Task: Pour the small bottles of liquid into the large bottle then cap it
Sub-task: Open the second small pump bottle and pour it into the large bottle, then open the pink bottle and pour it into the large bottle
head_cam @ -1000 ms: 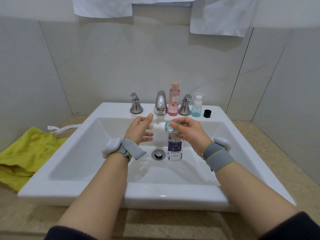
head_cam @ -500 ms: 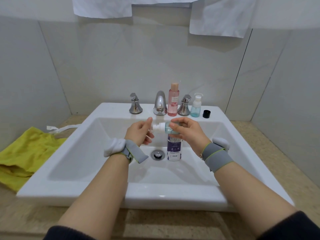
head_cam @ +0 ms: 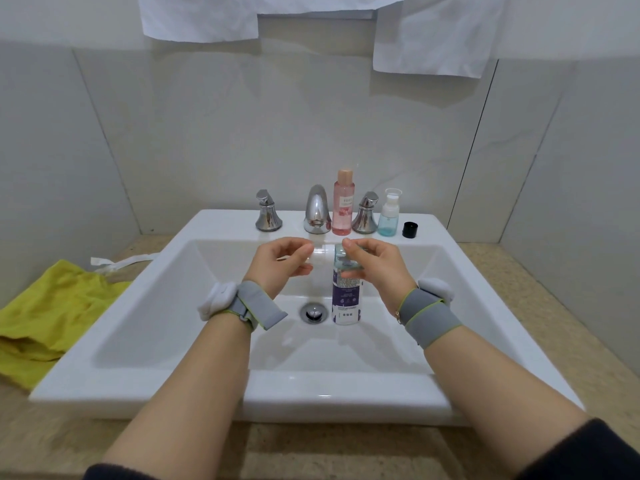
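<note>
My right hand (head_cam: 375, 265) holds a small teal bottle (head_cam: 341, 255) sideways above the sink basin. My left hand (head_cam: 282, 263) pinches the clear cap (head_cam: 317, 255) on the bottle's white pump end. Right behind and below stands the large bottle (head_cam: 345, 299) with a purple label, upright in the basin next to the drain (head_cam: 313, 312); its top is hidden by the small bottle and my fingers. A second small blue pump bottle (head_cam: 389, 216) and a black cap (head_cam: 410, 229) rest on the back ledge at the right.
A tall pink bottle (head_cam: 343, 202) stands between the chrome spout (head_cam: 317, 211) and the right tap handle (head_cam: 365, 214). The white sink (head_cam: 221, 386) sits in a beige counter. A yellow cloth (head_cam: 45, 317) lies at the left. White towels (head_cam: 436, 36) hang above.
My left hand's fingers have curled in from open and closed on the cap end of the small bottle. The right hand and the large bottle have stayed in place.
</note>
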Demonstrator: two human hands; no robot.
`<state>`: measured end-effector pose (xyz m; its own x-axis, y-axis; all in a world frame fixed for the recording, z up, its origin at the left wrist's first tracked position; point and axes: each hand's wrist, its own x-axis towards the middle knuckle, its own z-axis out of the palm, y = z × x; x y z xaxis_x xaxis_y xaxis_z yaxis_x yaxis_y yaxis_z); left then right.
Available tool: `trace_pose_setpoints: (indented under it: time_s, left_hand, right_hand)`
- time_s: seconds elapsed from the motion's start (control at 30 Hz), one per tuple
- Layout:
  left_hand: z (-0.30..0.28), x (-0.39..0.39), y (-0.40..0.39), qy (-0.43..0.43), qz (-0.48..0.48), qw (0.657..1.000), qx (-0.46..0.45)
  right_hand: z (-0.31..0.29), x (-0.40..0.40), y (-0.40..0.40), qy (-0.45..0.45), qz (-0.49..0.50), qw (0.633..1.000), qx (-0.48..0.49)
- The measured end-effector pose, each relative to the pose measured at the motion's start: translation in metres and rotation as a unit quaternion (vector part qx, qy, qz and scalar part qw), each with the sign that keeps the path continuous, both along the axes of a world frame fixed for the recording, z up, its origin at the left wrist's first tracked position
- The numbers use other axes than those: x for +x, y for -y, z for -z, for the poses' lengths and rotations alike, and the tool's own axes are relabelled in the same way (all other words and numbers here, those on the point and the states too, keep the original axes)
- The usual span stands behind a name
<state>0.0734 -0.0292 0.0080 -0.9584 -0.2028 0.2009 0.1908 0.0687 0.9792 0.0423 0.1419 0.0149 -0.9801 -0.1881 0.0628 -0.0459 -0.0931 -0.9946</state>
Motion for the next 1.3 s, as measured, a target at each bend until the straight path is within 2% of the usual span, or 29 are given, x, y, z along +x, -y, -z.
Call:
trace_pose_setpoints:
  time_s: [0.23,0.33,0.47,0.57,0.67,0.77,0.93,1.1,1.3]
  left_hand:
    - [-0.017,0.006,0.009,-0.061,-0.051,0.997,0.003]
    - [-0.028,0.001,0.033,-0.069,-0.100,0.992,-0.016]
    - [-0.042,-0.016,0.055,-0.077,-0.160,0.972,-0.156]
    - [-0.058,-0.036,0.051,-0.084,-0.188,0.937,-0.281]
    - [-0.074,-0.056,0.045,-0.068,-0.199,0.902,-0.378]
    - [-0.079,-0.081,0.040,-0.038,-0.201,0.874,-0.441]
    - [-0.072,-0.106,0.045,0.013,-0.192,0.839,-0.509]
    - [-0.065,-0.116,0.046,0.036,-0.179,0.823,-0.538]
    - [-0.074,-0.107,0.043,0.024,-0.188,0.825,-0.533]
  right_hand:
    - [-0.005,0.013,0.011,-0.022,-0.052,0.998,0.017]
    - [-0.002,0.015,0.015,-0.068,-0.030,0.996,0.056]
    - [0.000,0.008,0.014,-0.161,0.053,0.980,0.107]
    - [0.008,-0.003,0.011,-0.277,0.112,0.927,0.227]
    - [0.012,-0.008,0.011,-0.342,0.130,0.889,0.274]
    - [0.016,-0.014,0.010,-0.351,0.145,0.874,0.301]
    - [0.020,-0.017,0.013,-0.349,0.155,0.870,0.313]
    - [0.019,-0.018,0.014,-0.344,0.161,0.871,0.311]
    - [0.016,-0.017,0.011,-0.281,0.150,0.900,0.299]
